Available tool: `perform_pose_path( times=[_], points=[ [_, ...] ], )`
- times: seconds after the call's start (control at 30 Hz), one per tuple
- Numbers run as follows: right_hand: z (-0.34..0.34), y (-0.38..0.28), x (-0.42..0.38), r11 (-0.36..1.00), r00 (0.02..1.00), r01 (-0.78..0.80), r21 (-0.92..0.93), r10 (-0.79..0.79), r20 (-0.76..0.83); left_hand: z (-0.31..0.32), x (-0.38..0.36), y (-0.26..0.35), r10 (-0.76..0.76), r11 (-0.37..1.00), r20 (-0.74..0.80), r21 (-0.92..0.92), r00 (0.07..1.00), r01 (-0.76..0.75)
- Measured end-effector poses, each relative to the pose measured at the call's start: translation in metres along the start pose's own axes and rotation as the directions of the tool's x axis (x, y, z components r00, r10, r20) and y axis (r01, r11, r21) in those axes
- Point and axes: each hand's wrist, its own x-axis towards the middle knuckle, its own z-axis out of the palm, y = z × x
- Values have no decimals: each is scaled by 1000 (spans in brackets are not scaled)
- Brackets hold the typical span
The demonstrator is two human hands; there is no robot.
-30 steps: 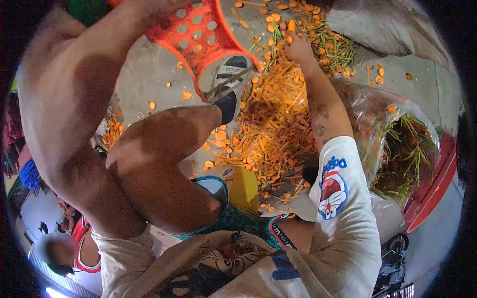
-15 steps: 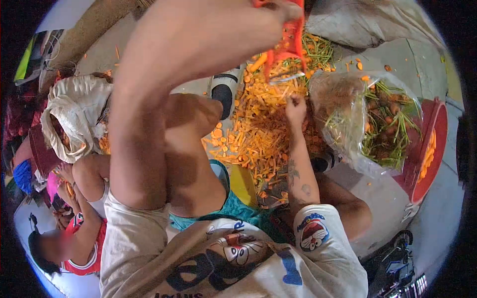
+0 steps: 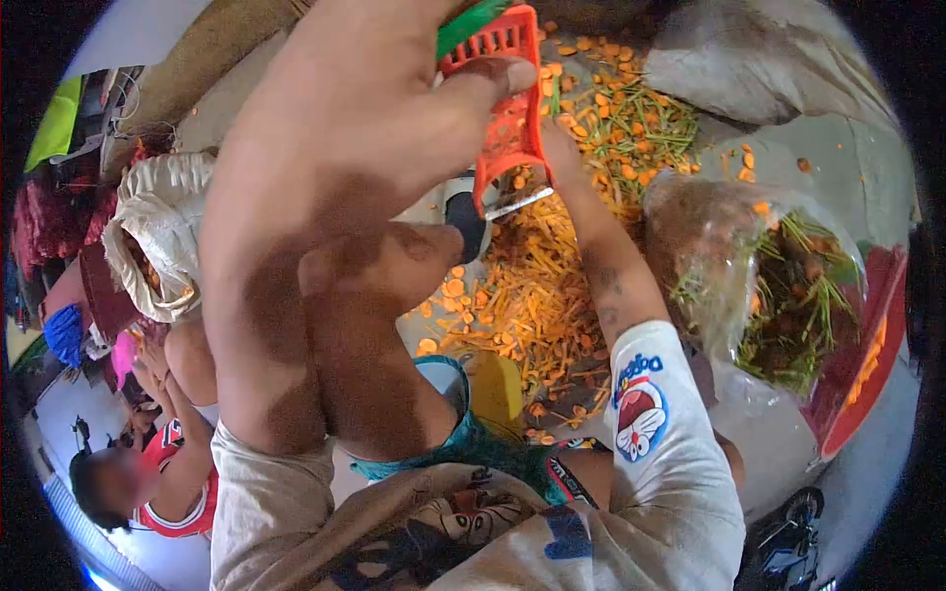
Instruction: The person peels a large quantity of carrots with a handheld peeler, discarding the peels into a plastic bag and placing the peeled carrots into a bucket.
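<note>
My left hand [image 3: 468, 103] is closed around a red plastic peeler [image 3: 507, 118], held up close to the camera, its thumb lying over the slotted body. A metal blade [image 3: 519, 204] spans the peeler's lower end, and a green piece [image 3: 473, 25] shows at its top. My right hand [image 3: 560, 158] reaches forward over the carrot pieces, beside the peeler's right edge; its fingers are hidden behind the peeler. Below both hands spreads a heap of orange carrot peelings and strips [image 3: 537, 305]. Cut carrot rounds and green stems [image 3: 636, 133] lie farther ahead.
To the right, a clear plastic bag [image 3: 729, 295] holds carrot tops and stems, beside a red tub [image 3: 862, 364]. A grey sack [image 3: 769, 64] lies beyond. On the left are a white sack [image 3: 158, 236] and a person in a red jersey [image 3: 172, 478].
The peeler in my left hand has moved left and closer to the camera. My right hand has moved forward from above the peelings, and its fingers have gone behind the peeler.
</note>
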Motion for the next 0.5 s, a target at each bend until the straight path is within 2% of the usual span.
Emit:
perform_pose_path(
  times=[0.03, 0.1, 0.17, 0.2, 0.23, 0.3, 0.33, 0.37, 0.4, 0.43, 0.47, 0.5],
  points=[
    [12, -2, 19, 998, 998, -49, -43, 51, 48, 6, 3, -17, -14, 1000, 8, 10, 1000, 14],
    [33, 2, 43, 991, 989, -97, -89, 106, 100, 14, 3, -45, 139, 979, -320, 184, 937, -82],
    [53, 7, 58, 942, 926, -311, -124, 330, 185, 22, -2, -39, 123, 974, -373, 223, 919, -40],
    [51, 5, 53, 957, 954, -258, -134, 274, 123, 24, -2, -38, 113, 966, -428, 258, 897, 1],
    [48, 3, 50, 957, 953, -261, -127, 276, 125, 20, 3, -42, 114, 964, -423, 264, 899, 2],
    [42, 1, 42, 941, 928, -336, -39, 338, 155, 7, 10, -49, 88, 975, -191, 217, 978, -45],
    [48, 9, 37, 952, 952, -296, 73, 288, 104, 8, 6, -47, 87, 976, -190, 213, 978, -45],
    [51, 17, 27, 953, 952, -297, 67, 290, 100, 10, -2, -41, 366, 831, -150, 497, 919, -249],
    [65, 34, 18, 906, 960, -263, 331, 280, -2, 10, -8, -35, 602, 563, -38, 728, 798, -391],
    [49, 25, 15, 804, 952, -179, 568, 286, -105, 8, -10, -32, 611, 563, -52, 730, 790, -387],
    [30, 18, -4, 583, 928, -113, 805, 351, -124, 7, -10, -31, 562, 646, -73, 660, 824, -383],
    [-7, -1, -26, 414, 915, -81, 907, 392, -97, 8, -8, -29, 515, 724, -87, 577, 853, -378]
  ],
)
